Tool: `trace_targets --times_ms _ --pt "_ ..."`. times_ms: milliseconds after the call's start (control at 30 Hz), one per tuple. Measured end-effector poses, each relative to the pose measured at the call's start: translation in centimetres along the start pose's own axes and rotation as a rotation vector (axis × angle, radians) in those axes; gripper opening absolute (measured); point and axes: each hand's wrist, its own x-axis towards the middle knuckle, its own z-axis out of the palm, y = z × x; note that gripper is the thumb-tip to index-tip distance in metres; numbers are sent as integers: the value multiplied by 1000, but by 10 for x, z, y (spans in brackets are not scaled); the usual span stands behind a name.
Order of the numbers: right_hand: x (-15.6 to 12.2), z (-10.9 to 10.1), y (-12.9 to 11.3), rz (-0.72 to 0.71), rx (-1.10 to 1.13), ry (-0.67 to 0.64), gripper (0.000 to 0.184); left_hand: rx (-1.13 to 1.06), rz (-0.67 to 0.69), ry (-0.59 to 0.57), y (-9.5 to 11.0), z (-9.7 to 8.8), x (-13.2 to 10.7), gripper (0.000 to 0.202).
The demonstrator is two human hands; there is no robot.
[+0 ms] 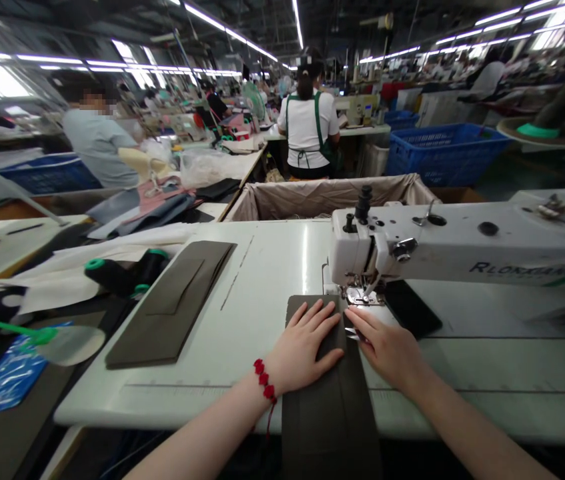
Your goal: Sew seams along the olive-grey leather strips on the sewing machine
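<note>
Presses the left hand flat, fingers spread apart, on a cloth piece laid directly beneath it. Curls the right hand closed round small snips, mostly hidden by the fingers, and rests fingertips by the cloth's right edge. Wears a red bracelet on the left wrist.

Shows, in the cloth, a matte, dark olive-grey face, smooth and flat, with a rounded far left corner and a faint lengthwise line nearer the body than the left thumb.

Points straight away from the body, long axis running near to far, from past the near edge of the table to a short end just beyond the left fingertips, beside the foot of the sewing machine.

Gives, under both hands, a pale green, glossy top with ruler marks. Includes, left of the grip, a stack of like-coloured cloth and, farther left, black spools. Takes in, well beyond the hands, a cloth-lined bin, a seated co-worker, a blue crate and strip lights.
</note>
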Motion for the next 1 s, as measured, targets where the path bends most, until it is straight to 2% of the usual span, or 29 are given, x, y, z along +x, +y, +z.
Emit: trace_targets --times_ms 733,1000 --pt "2 -4 -2 29 -31 -23 58 -18 12 -12 -5 -3 6 59" --pt "1 -7 -3 19 -38 -32 52 -23 57 -15 -9 -5 5 55"
